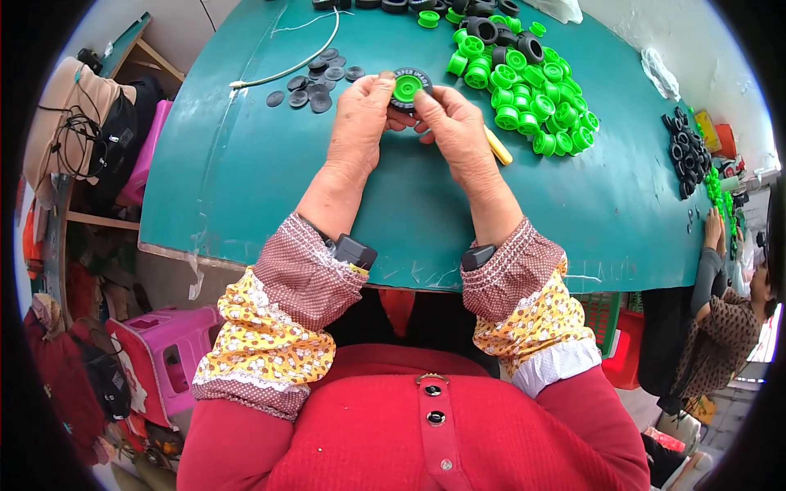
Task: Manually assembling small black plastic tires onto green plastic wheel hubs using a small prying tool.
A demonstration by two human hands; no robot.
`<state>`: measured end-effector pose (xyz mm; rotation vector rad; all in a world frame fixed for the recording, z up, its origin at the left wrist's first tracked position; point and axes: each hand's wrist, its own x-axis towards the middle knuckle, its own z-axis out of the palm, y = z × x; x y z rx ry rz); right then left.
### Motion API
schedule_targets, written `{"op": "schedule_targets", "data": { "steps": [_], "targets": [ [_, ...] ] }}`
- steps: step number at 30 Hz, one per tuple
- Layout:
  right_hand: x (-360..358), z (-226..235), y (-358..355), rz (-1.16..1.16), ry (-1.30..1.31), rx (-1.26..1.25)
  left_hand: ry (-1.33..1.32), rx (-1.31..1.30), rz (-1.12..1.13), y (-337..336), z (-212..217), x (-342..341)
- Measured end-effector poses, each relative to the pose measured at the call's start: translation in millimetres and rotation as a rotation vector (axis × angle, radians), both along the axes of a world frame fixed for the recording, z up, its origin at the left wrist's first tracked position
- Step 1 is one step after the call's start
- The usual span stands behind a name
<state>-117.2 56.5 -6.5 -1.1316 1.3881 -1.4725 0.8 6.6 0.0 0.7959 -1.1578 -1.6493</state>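
Note:
My left hand (360, 114) and my right hand (452, 123) meet above the teal table (270, 180) and together hold a small toy wheel (408, 87): a black rubber tyre around a bright green plastic hub. Fingertips of both hands press on its rim. A heap of loose green hubs (528, 90) lies just right of my hands. Black tyres (491, 29) are piled at the table's far side. Several flat dark discs (315, 82) lie to the left of my left hand. A yellow stick-like piece (498, 146) rests on the table beside my right hand.
A white cord (295, 65) curves across the far left of the table. Another person (720, 311) works at the right edge, near more black tyres (686, 147) and green parts. A pink plastic stool (164, 352) stands at lower left; bags and a cluttered shelf (90, 123) fill the left.

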Motion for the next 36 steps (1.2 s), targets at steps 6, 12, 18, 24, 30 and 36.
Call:
{"op": "schedule_targets", "data": {
  "steps": [6, 12, 18, 24, 30, 36],
  "targets": [
    [-18.2, 14.0, 4.9, 0.049, -0.081, 0.041, -0.079, -0.029, -0.073, 5.0, 12.3, 4.5],
    [-14.6, 11.6, 3.0, 0.121, -0.251, 0.008, -0.145, -0.138, -0.232, 1.1, 8.8, 6.9],
    [-12.7, 6.7, 3.7, 0.091, -0.304, 0.065, -0.086, -0.053, -0.221, -2.0, -3.5, 3.9],
    [-5.8, 2.3, -2.3, -0.107, -0.072, -0.102, -0.014, -0.041, -0.284, 1.3, 2.6, 1.5],
    [2.1, 2.0, -3.5, -0.082, -0.168, -0.072, 0.024, -0.087, -0.286, 2.5, 1.4, -1.2],
    [3.9, -8.4, -4.9, 0.017, -0.359, -0.087, 0.010, -0.104, -0.216, 7.7, 4.9, -6.0]
  ]
}}
